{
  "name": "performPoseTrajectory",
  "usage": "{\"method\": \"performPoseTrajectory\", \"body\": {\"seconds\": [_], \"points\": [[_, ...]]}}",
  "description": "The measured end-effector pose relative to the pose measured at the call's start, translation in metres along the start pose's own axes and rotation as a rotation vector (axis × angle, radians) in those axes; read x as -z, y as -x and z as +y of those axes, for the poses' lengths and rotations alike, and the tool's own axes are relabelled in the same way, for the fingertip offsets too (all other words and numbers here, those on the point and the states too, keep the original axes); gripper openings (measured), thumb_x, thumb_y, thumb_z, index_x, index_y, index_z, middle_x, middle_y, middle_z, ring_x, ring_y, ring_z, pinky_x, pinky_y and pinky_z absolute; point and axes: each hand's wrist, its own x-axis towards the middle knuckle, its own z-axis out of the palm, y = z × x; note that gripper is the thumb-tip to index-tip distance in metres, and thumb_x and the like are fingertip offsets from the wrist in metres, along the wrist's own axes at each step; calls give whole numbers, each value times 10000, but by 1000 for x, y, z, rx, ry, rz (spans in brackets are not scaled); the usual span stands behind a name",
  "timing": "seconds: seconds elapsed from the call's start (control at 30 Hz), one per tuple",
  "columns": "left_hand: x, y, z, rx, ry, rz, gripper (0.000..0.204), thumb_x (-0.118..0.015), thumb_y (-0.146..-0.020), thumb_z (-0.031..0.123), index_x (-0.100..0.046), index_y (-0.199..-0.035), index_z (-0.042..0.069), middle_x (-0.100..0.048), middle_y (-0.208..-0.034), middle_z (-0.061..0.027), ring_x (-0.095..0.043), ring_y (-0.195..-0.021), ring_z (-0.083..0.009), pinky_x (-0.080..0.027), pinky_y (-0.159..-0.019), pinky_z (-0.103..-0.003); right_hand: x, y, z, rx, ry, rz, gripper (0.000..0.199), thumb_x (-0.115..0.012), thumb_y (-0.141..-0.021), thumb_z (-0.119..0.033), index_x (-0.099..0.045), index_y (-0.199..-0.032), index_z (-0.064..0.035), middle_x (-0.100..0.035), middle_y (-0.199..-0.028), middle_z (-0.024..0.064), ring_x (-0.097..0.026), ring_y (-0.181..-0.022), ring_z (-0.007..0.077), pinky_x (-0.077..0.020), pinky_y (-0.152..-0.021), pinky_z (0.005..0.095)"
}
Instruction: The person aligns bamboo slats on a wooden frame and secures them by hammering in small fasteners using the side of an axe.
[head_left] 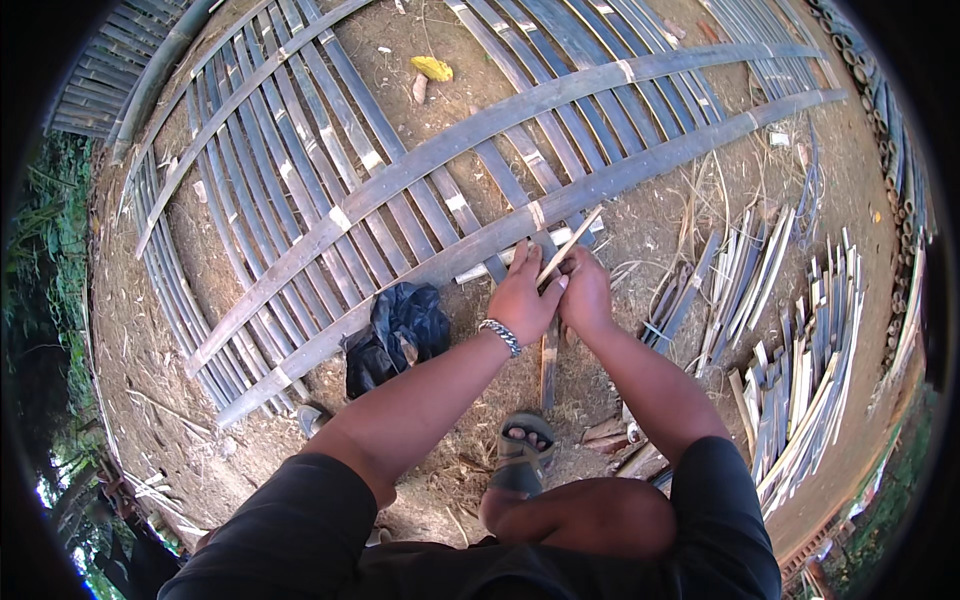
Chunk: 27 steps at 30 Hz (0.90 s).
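- Head view: holding a pale strip (574, 242) clamped in the fingers of the left hand (523, 300), at the near side of the lattice, about midway between the left and right edges of the dirt ground (855, 170).
- Curling the fingers of the right hand (587, 288) close beside the strip's lower end; unable to tell whether clamped on it.
- Showing as done, judging by the layout: long slats (650, 167) lying across many crossing slats (348, 90) in an open lattice.
- Showing pale bands (340, 217) at some crossings; unable to tell bindings from bare patches.
- Leaving undone, apparently: the strip in hand, not joined to the lattice.
- Leaving unplaced, too, loose strips (822, 365) lying piled toward the ground's right edge.
- Seeming partway along, without showing any exact share.
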Motion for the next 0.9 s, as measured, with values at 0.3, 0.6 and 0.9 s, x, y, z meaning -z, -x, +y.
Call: {"method": "performPoseTrajectory", "body": {"seconds": [0.3, 0.6, 0.9], "points": [[3, 14, 3, 23, 15, -20, 770, -620, -969, 438, -410, -1506, -73, -284, -1641, -264, -427, -1445, -396, -371, -1177, -395, 7, -1, -5, -69, 74, -73, 250, -732, -851, -103, -621, -1050, 0, -711, -854, 180, -709, -827, 376, -547, -746, 459], [6, 7, -8, 17, -23, -19, 823, -632, -956, 477, -404, -1501, -96, -265, -1645, -271, -421, -1447, -397, -365, -1180, -394, 7, -2, -11, -89, 55, -79, 287, -746, -886, -161, -630, -1090, 3, -716, -880, 190, -710, -843, 374, -550, -766, 459], [4, 10, -8, -21, 16, 30, 736, -600, -992, 440, -430, -1496, -69, -388, -1580, -275, -455, -1424, -381, -381, -1161, -389, 7, 2, -10, -59, 105, -35, 324, -774, -883, -179, -618, -1116, -15, -670, -813, 140, -673, -738, 324, -547, -723, 422]]}}
